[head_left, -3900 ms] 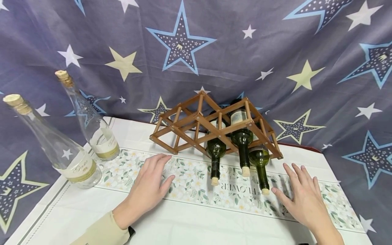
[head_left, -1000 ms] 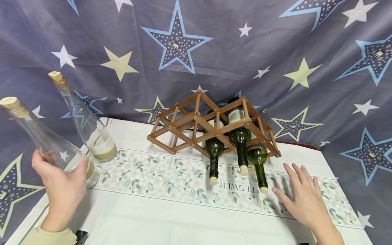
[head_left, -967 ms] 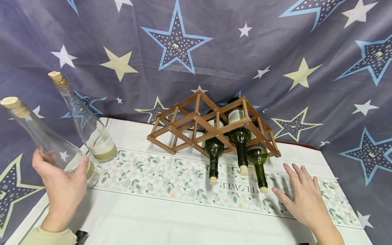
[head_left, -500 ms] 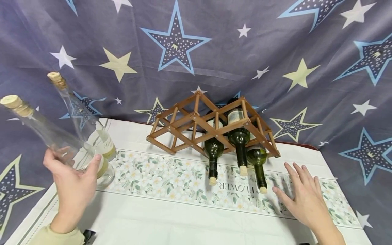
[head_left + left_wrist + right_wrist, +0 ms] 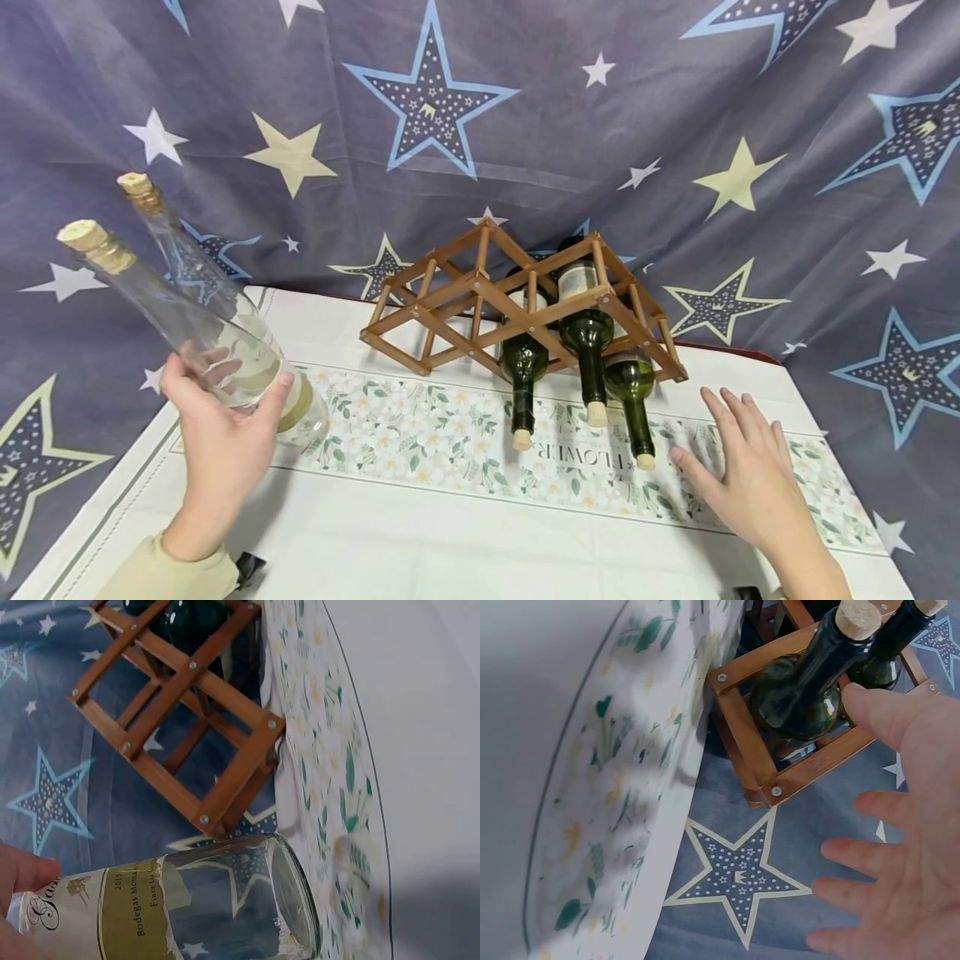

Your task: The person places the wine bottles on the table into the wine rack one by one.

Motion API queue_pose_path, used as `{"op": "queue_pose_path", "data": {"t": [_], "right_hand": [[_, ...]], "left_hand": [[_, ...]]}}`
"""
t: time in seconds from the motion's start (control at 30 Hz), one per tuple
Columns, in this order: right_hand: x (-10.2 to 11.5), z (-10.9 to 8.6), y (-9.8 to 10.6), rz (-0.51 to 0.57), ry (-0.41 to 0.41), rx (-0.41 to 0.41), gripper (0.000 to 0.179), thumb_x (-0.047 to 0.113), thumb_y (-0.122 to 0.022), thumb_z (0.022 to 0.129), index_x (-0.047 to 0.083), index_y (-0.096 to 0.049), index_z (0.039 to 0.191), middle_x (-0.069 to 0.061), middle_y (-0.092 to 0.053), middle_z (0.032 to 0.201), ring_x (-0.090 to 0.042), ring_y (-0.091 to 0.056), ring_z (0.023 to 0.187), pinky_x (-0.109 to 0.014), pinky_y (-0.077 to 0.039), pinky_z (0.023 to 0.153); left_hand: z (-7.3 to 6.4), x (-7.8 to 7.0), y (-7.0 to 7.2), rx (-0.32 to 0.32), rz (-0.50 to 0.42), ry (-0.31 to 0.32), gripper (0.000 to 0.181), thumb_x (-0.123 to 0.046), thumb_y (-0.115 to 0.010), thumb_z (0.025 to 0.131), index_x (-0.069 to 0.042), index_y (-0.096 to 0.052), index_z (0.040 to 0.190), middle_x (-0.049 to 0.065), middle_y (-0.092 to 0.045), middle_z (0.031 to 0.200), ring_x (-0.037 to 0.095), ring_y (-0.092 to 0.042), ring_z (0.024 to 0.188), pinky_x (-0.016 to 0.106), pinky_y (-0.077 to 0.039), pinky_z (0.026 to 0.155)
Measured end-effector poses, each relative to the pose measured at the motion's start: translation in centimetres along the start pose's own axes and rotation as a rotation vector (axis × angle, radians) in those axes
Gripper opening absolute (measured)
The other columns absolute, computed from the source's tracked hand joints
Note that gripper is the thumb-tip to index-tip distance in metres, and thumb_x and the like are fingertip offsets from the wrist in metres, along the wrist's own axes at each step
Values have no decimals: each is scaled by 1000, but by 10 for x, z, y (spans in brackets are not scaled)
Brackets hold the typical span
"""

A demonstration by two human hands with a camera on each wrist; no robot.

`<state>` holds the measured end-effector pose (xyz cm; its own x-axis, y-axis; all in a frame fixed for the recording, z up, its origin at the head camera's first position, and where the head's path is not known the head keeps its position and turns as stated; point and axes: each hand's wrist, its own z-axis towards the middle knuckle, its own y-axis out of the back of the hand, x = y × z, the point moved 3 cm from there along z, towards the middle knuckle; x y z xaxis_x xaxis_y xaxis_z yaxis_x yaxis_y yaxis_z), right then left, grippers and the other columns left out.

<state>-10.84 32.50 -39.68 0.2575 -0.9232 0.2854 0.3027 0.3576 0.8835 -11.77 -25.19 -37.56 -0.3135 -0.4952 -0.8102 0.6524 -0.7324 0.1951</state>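
My left hand (image 5: 225,433) grips a clear glass wine bottle (image 5: 180,321) round its lower body; the bottle tilts with its cork toward the upper left. In the left wrist view the bottle's cream and gold label (image 5: 135,911) and round base show, with my fingertips at the label. My right hand (image 5: 750,475) is spread with fingers straight, holding nothing, just right of a green bottle (image 5: 633,400). That bottle lies in the brown wooden wine rack (image 5: 476,283), as do two dark green bottles (image 5: 588,342), their corked necks pointing to the front.
A second clear corked bottle (image 5: 206,258) stands at the left behind the gripped one, partly hidden by it. The rack's left cells hold no bottle. A floral runner (image 5: 435,442) crosses the white tablecloth (image 5: 390,542); a star-patterned curtain (image 5: 525,167) hangs behind the table.
My left hand has gone from the runner to the nearer clear bottle, gripped it and shifted it rightward, in front of the second clear bottle. My right hand has barely moved.
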Motion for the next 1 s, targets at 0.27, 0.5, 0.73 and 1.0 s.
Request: {"op": "queue_pose_path", "data": {"t": [0.27, 0.5, 0.73, 1.0], "right_hand": [[8, 3, 6, 17, 18, -18, 91, 42, -79, 95, 12, -34, 167, -32, -37, 161, -55, -22, 153, -74, -2, 123], [15, 6, 10, 27, 28, -25, 91, 41, -80, 95, 11, -33, 167, -31, -37, 161, -54, -23, 154, -74, -4, 123], [29, 7, 17, 51, 50, -54, 87, 34, -78, 97, 13, -33, 168, -28, -37, 163, -49, -23, 155, -68, -6, 126], [48, 10, 28, 61, 112, -109, 87, 30, -81, 94, 11, -36, 166, -26, -41, 162, -48, -29, 154, -57, -11, 130]], "left_hand": [[-7, -8, -14, 50, -19, 42, 97, 3, -86, 84, -13, -25, 158, -12, -46, 137, 12, -54, 122, 19, -46, 90], [-10, -17, -25, 83, -75, 62, 99, 2, -86, 84, -10, -23, 159, -4, -47, 140, 16, -54, 123, 20, -44, 95], [-12, -29, -39, 122, -161, 25, 94, 4, -85, 85, -8, -25, 156, 4, -47, 140, 19, -54, 123, 25, -41, 98], [-18, -43, -53, 144, -203, 9, 93, 4, -84, 85, -6, -25, 156, 0, -49, 138, 15, -55, 123, 28, -43, 101]]}}
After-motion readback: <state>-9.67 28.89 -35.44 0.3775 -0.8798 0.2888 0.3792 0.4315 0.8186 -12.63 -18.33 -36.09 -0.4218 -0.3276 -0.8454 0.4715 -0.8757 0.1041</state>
